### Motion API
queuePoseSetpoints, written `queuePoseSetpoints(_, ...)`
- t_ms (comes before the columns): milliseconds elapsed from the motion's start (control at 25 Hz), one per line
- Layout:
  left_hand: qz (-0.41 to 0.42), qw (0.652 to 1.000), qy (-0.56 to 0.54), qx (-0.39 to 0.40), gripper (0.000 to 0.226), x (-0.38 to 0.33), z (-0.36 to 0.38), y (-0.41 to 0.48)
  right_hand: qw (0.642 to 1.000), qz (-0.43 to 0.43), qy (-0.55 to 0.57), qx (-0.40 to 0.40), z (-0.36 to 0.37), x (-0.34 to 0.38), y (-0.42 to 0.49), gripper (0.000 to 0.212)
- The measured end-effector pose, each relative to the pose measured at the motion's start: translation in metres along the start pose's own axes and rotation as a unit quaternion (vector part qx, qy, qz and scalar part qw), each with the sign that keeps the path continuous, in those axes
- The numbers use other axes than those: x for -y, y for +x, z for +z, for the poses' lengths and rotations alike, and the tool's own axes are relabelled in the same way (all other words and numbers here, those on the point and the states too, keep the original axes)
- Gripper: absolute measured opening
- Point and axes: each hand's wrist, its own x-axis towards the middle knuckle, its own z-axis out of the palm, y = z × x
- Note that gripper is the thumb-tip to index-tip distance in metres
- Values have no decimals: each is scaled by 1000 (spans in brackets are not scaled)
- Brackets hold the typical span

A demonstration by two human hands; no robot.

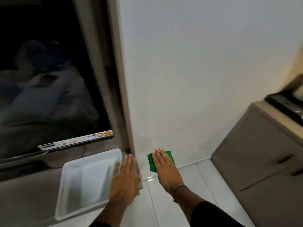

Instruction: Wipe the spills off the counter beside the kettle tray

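A white rectangular tray [91, 177] lies empty on the grey-brown counter [29, 197], close to the counter's right end. My left hand [125, 179] rests flat, fingers together, on the narrow strip of counter between the tray's right rim and the counter edge. My right hand [165, 169] is off the counter to the right, fingers stretched flat over a folded green cloth [151, 163] near the foot of the white wall [196, 79]. I cannot tell whether the cloth touches the wall. No kettle is in view. I cannot make out any spill in the blurred frame.
A dark television screen [49, 79] stands at the back of the counter, with a sticker strip along its lower edge. Glossy white floor tiles [188, 202] lie below my right hand. A grey-brown cabinet [262, 153] at the right carries a black object [285, 104].
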Motion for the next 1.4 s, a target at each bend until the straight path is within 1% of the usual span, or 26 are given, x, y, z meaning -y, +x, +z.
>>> queuePoseSetpoints(200,150,987,37,-30,104,-182,2,36,991,120,-30,-45,-63,-146,-93,84)
queuePoseSetpoints(280,195,979,43,-42,107,-246,6,48,985,155,-40,-65,-84,-192,-128,81)
queuePoseSetpoints(360,245,967,57,-33,106,-316,9,61,973,209,-53,-83,-107,-243,-169,80)
queuePoseSetpoints(440,291,954,59,-24,100,-384,9,70,958,265,-63,-92,-129,-289,-210,81)
queuePoseSetpoints(600,404,913,56,-30,86,-501,12,93,920,366,-84,-112,-173,-369,-276,86)
queuePoseSetpoints(760,498,865,52,-29,81,-628,25,123,873,456,-123,-121,-202,-452,-337,86)
queuePoseSetpoints(880,548,834,58,-26,75,-716,40,151,839,514,-129,-124,-223,-507,-367,89)
queuePoseSetpoints(960,567,822,40,-4,77,-765,44,170,818,551,-115,-122,-234,-538,-381,89)
queuePoseSetpoints(1160,608,794,17,12,80,-867,54,222,767,622,-95,-126,-254,-606,-397,83)
queuePoseSetpoints(1240,605,796,18,24,83,-895,58,239,756,640,-83,-109,-257,-623,-398,80)
queuePoseSetpoints(1400,620,783,12,51,84,-928,71,266,752,648,-84,-84,-264,-658,-405,81)
